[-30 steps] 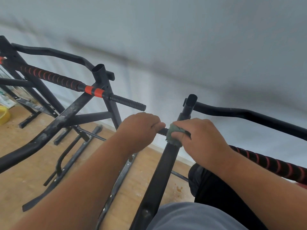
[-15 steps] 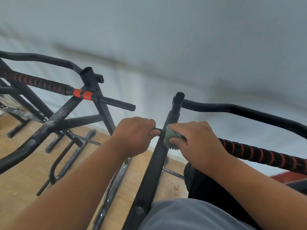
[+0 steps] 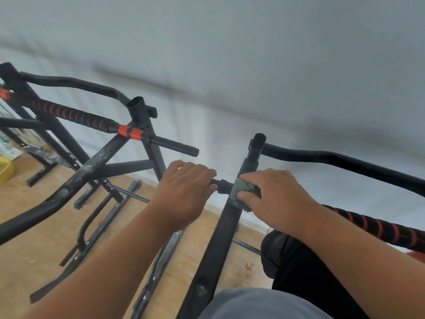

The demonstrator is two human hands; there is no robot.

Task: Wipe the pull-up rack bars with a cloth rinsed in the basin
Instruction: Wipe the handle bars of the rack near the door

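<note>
Fingers of the right hand (image 3: 276,199) press a green cloth (image 3: 239,194) on the black upright (image 3: 220,238); left hand (image 3: 186,192) grips its stub handle (image 3: 222,184).

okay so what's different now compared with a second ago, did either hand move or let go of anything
Little has changed. The right hand still presses the green cloth to the black upright bar, thumb now on it. The left hand keeps gripping the short handle.

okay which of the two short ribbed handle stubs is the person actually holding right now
The near one, beside the cloth: the left hand grips it. The far stub, past the orange bands, sticks out untouched.
</note>
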